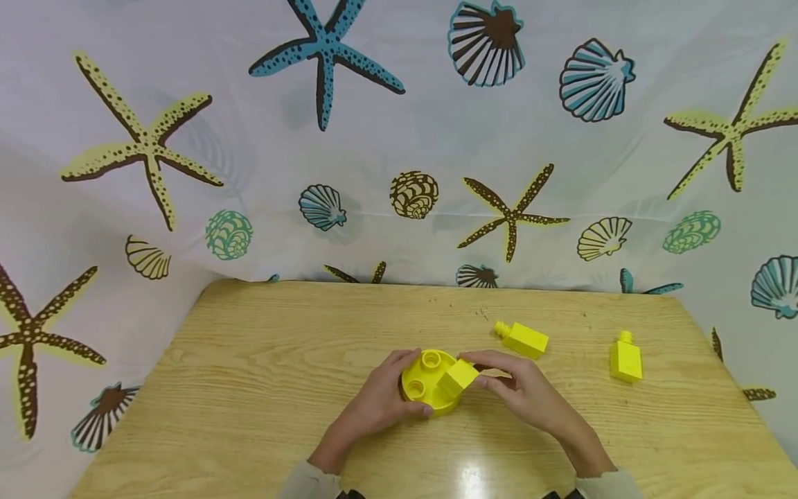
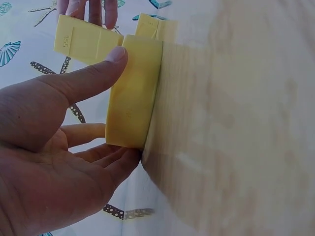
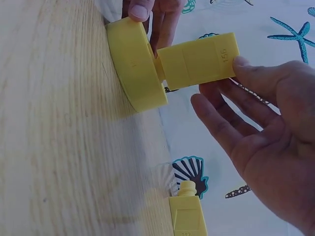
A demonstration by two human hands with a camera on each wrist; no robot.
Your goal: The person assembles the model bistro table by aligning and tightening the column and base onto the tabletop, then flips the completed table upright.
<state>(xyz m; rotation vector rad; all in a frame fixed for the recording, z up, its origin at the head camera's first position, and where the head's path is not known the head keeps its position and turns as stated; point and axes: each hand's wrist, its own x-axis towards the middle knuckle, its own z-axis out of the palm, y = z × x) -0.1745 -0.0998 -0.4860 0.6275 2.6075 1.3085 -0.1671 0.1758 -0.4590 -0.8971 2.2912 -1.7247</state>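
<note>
Round base (image 1: 434,392): sits on the wooden table (image 1: 280,360) in front of the person; two sockets (image 1: 431,358) show bare, maybe a third hides under the block
Left hand (image 1: 382,396): grasping the base's rim, thumb near side, fingers far side; decent brace imo, I'd add a little downward pressure so it can't skate
Held block (image 1: 461,377): over the base's right part, neck (image 3: 159,69) down and leaning; can't tell how deep it sits
Right hand (image 1: 526,389): pinching the block's upper end between thumb and fingers; fine for aiming, but I'd grip lower — less wobble
Seating it: looks like the neck belongs in a socket; square it up first, then push straight down; forcing it crooked could jam it or tip the base
Loose blocks: one (image 1: 526,340) near the right hand, another (image 1: 626,360) further right — just mind the knuckles
</note>
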